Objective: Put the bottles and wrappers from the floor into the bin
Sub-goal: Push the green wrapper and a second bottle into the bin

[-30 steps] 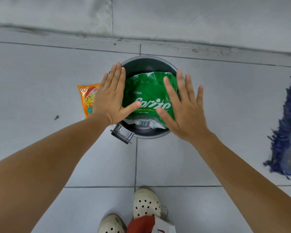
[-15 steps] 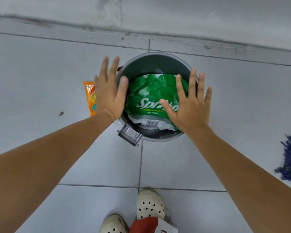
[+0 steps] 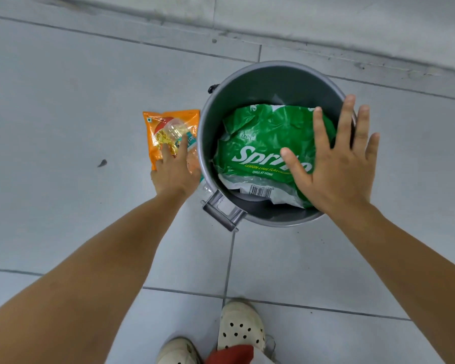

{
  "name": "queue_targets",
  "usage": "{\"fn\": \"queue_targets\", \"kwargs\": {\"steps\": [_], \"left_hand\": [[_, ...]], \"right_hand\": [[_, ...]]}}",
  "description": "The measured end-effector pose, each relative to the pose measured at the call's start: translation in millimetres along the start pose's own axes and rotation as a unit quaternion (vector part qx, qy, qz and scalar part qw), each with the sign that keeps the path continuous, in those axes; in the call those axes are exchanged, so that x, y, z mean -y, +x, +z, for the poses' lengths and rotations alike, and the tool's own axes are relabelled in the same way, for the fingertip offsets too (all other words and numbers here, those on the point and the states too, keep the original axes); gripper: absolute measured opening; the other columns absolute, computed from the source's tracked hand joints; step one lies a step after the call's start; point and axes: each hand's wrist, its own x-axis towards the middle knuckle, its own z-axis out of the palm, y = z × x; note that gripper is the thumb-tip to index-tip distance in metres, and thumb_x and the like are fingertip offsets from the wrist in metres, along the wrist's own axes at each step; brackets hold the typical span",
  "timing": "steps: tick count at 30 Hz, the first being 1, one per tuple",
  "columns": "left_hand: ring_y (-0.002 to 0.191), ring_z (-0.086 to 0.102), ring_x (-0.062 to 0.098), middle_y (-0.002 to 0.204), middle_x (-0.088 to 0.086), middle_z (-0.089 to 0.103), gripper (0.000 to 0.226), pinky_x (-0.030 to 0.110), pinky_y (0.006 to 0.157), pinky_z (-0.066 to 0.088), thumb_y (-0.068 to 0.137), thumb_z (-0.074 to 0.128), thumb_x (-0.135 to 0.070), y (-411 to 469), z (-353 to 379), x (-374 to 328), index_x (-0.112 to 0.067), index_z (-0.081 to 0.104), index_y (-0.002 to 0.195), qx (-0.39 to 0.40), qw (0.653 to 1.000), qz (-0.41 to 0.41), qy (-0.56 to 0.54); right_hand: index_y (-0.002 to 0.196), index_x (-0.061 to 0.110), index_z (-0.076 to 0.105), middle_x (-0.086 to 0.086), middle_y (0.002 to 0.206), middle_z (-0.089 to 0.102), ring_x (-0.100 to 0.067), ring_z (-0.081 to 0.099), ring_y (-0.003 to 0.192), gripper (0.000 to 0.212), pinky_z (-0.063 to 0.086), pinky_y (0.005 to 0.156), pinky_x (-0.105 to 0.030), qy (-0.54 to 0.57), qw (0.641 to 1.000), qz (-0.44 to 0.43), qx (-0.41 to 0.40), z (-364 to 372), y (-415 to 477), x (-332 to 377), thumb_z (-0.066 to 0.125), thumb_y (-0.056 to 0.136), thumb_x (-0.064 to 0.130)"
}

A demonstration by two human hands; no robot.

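While the left hand point(image 3: 175, 170) reaches down beside the bin point(image 3: 276, 74), its fingers lie on the near end of an orange snack wrapper point(image 3: 166, 127) on the floor point(image 3: 63, 88), just left of the bin wall; the fingers are curled onto the packet, but whether they have actually pinched it cannot be told. A clear plastic bottle point(image 3: 195, 164) seems to lie between that hand and the bin, partly over the wrapper, though it is too transparent to make out well. The reach looks aimed at gathering this remaining litter, which sits close enough to the bin for a short lift over the rim. The right hand point(image 3: 336, 164) is spread flat and open, gripping nothing, palm down over the right half of the bin; it probably hovers there to press down or steady the contents so they make room. Under it, a crumpled green Sprite wrapper point(image 3: 260, 143) fills most of the bin's opening, already inside. Whatever lies beneath that wrapper is hidden. A metal handle point(image 3: 222, 212) juts from the bin's near side, between the two forearms.
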Motion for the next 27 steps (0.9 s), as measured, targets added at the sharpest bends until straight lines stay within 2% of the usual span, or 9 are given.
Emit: {"fn": "queue_targets", "kwargs": {"steps": [3, 6, 9, 11, 15, 20, 22, 24, 27], "left_hand": [[0.139, 0.024, 0.046, 0.162, 0.01, -0.005, 0.089, 0.058, 0.1, 0.041, 0.087, 0.066, -0.036, 0, 3, -2, -0.037, 0.004, 0.151, -0.008, 0.998, -0.005, -0.065], [0.144, 0.022, 0.039, 0.162, 0.007, -0.008, 0.089, 0.053, 0.104, 0.04, 0.089, 0.067, -0.029, 3, 2, 0, -0.036, 0.004, 0.152, -0.017, 0.989, -0.024, -0.147], [0.139, 0.034, 0.033, 0.161, 0.006, 0.004, 0.093, 0.046, 0.107, 0.041, 0.082, 0.074, -0.026, -3, -5, 8, -0.03, 0.012, 0.151, -0.042, 0.977, -0.034, -0.204], [0.13, 0.044, 0.03, 0.156, 0.007, 0.019, 0.093, 0.036, 0.101, 0.043, 0.076, 0.076, -0.02, -11, -16, 13, -0.024, 0.019, 0.149, -0.072, 0.968, -0.047, -0.236], [0.11, 0.057, 0.019, 0.14, 0.001, 0.043, 0.083, 0.035, 0.093, 0.053, 0.069, 0.074, -0.02, -27, -63, 12, -0.02, 0.032, 0.14, -0.177, 0.908, -0.102, -0.367], [0.09, 0.061, -0.005, 0.121, -0.008, 0.051, 0.07, 0.018, 0.076, 0.055, 0.065, 0.074, -0.02, -55, -137, -35, -0.016, 0.041, 0.127, -0.276, 0.84, 0.051, -0.464], [0.088, 0.062, -0.001, 0.119, -0.01, 0.051, 0.065, 0.015, 0.07, 0.052, 0.064, 0.072, -0.017, -61, -144, -57, -0.013, 0.045, 0.124, -0.276, 0.847, 0.111, -0.439], [0.092, 0.062, 0.013, 0.124, -0.001, 0.05, 0.061, 0.017, 0.07, 0.052, 0.067, 0.069, -0.01, -68, -135, -79, -0.008, 0.046, 0.124, -0.253, 0.867, 0.141, -0.406], [0.118, 0.051, 0.026, 0.141, 0.018, 0.039, 0.053, 0.029, 0.091, 0.053, 0.079, 0.062, 0.001, -75, -106, -104, -0.001, 0.044, 0.129, -0.194, 0.894, 0.21, -0.344]], "right_hand": [[0.154, 0.021, 0.023, -0.018, 0.164, 0.004, -0.041, 0.004, 0.149, 0.089, 0.017, 0.114, -0.066, 0.001, 1.0, 0.001, 0.003, 0, 1, 0, 0.017, 0.088, 0.079], [0.154, 0.021, 0.022, -0.017, 0.164, 0.002, -0.04, 0.002, 0.15, 0.089, 0.016, 0.114, -0.066, 0.0, 1.0, 0.004, 0.005, -1, 2, 0, 0.016, 0.087, 0.079], [0.154, 0.021, 0.023, -0.017, 0.164, 0.003, -0.041, 0.003, 0.149, 0.089, 0.017, 0.114, -0.066, 0.002, 1.0, 0.004, 0.003, 0, 2, 0, 0.017, 0.087, 0.079], [0.154, 0.021, 0.024, -0.018, 0.164, 0.004, -0.041, 0.004, 0.149, 0.088, 0.018, 0.113, -0.067, 0.001, 1.0, 0.003, 0.004, 0, 2, 0, 0.018, 0.088, 0.079], [0.153, 0.02, 0.025, -0.018, 0.164, 0.005, -0.042, 0.006, 0.149, 0.088, 0.019, 0.112, -0.068, 0.012, 1.0, 0.002, 0.011, 0, 3, 2, 0.018, 0.088, 0.079], [0.155, 0.021, 0.022, -0.017, 0.164, 0.006, -0.04, 0.005, 0.15, 0.086, 0.018, 0.115, -0.065, 0.036, 0.999, 0.013, 0.025, -7, 0, 1, 0.011, 0.089, 0.076], [0.155, 0.021, 0.021, -0.017, 0.164, 0.007, -0.039, 0.006, 0.15, 0.086, 0.019, 0.115, -0.064, 0.039, 0.999, 0.014, 0.029, -10, 1, 2, 0.009, 0.09, 0.075], [0.155, 0.02, 0.022, -0.016, 0.164, 0.007, -0.039, 0.006, 0.15, 0.085, 0.019, 0.115, -0.064, 0.043, 0.998, 0.01, 0.033, -11, 1, 3, 0.01, 0.09, 0.075], [0.154, 0.02, 0.024, -0.016, 0.164, 0.007, -0.039, 0.007, 0.15, 0.084, 0.018, 0.115, -0.064, 0.052, 0.998, 0.011, 0.028, -10, 1, 1, 0.012, 0.091, 0.073]]}}
